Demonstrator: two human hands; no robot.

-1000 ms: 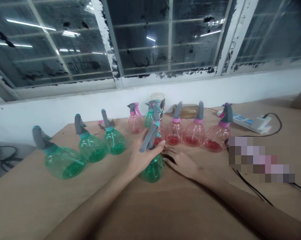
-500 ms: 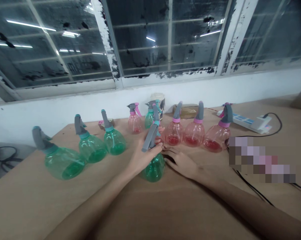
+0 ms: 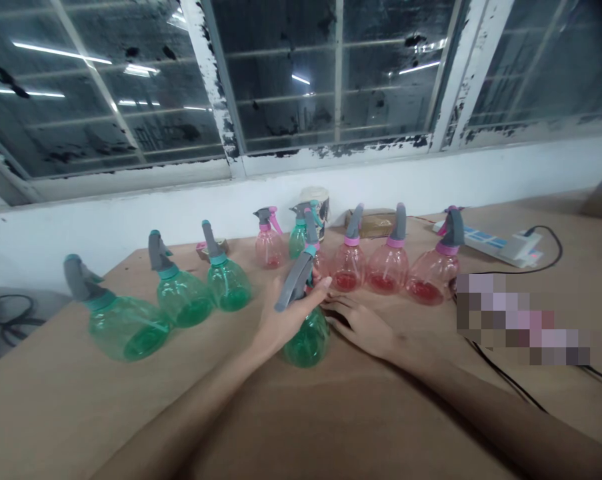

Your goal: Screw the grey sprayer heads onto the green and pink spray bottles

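Note:
A green spray bottle point(image 3: 307, 343) stands on the table in front of me, green liquid in its base. My left hand point(image 3: 285, 310) is wrapped around its neck, just below the grey spray head point(image 3: 295, 280), which leans to the left. From the right side, my right hand point(image 3: 358, 323) grips the bottle's body, thumb toward me and fingers behind; the fingertips are partly hidden. Directly behind my hands is a pink spray bottle point(image 3: 311, 230), its body mostly covered. Several more pink bottles, one of them here point(image 3: 348, 267), stand behind my right hand.
To the left, green spray bottles point(image 3: 125, 327) stand in a slanted row. Farther back are a smaller pink bottle point(image 3: 269, 247), a paper cup point(image 3: 321, 200) and a cardboard box point(image 3: 375, 223). A power strip point(image 3: 491, 243) with black cables lies at the right, near a blurred-out patch.
The grey spray head has turned and tipped farther left, and my left hand has rotated with it, its thumb now pointing more to the upper right. My right hand has hardly moved.

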